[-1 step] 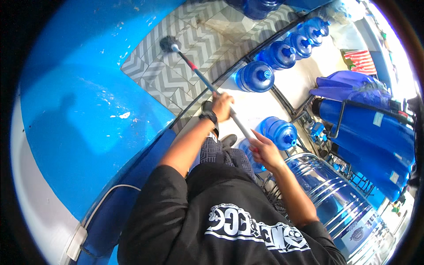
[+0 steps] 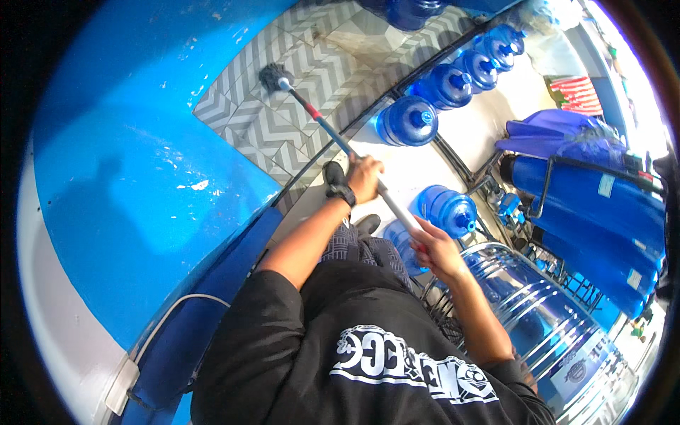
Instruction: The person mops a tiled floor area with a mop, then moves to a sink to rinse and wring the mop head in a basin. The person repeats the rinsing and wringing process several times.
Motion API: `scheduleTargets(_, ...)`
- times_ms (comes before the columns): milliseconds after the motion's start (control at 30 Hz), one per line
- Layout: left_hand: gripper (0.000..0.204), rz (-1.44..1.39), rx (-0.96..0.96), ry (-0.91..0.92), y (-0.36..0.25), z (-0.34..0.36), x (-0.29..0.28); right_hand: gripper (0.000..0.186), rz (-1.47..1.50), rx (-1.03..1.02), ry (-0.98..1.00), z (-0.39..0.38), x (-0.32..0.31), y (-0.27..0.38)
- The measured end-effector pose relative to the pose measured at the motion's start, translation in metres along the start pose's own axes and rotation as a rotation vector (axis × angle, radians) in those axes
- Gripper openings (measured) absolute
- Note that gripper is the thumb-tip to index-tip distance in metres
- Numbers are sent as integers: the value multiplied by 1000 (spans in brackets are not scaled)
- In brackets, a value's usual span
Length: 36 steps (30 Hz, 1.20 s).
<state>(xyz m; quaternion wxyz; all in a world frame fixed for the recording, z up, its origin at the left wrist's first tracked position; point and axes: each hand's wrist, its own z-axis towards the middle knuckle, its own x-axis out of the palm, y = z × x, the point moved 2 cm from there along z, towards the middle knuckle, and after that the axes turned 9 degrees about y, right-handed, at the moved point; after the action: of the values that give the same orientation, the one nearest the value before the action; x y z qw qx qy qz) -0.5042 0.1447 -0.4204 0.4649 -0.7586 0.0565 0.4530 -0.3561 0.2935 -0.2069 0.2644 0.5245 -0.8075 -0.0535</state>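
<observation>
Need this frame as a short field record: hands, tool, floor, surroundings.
left hand: left hand with a black wristwatch, gripping the mop handle midway
right hand: right hand gripping the handle's upper end
tool: long-handled mop, dark head on the floor
floor: grey zigzag-patterned tile floor
surroundings: row of large blue plastic water jugs on the right; blue wall on the left

blue water jugs (image 2: 409, 120), grey chevron-patterned floor tiles (image 2: 283, 127), dark-headed mop (image 2: 333, 131), blue wall (image 2: 142, 191)

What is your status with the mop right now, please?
Left hand and right hand both shut on the mop. Mop head down on the patterned floor tiles. Blue water jugs lined up alongside, apart from it.
</observation>
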Motion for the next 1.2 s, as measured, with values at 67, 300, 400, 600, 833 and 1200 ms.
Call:
scheduleTargets(67, 30, -110, 68, 40, -63, -20, 19, 53, -225, -3, -102, -66, -28, -13)
scheduleTargets(300, 17, -113, 339, 348, -160, -37, 53, 38, -1236, -203, -520, -159, -55, -54)
scheduleTargets(400, 15, 40, 304, 457, -147, -33, 63, 36, -1289, -213, -515, -137, -51, -60)
scheduleTargets(600, 13, 70, 203, 147, -41, 17, 27, 37, -1333, -261, -502, -44, -12, 8)
scheduleTargets(833, 24, -105, 95, -63, 199, 53, -94, 32, -1463, -407, -251, 172, 114, 86)
scheduleTargets(1200, 43, -86, 111, -242, 185, 18, -69, 50, -1288, -178, -170, 166, 95, 51)
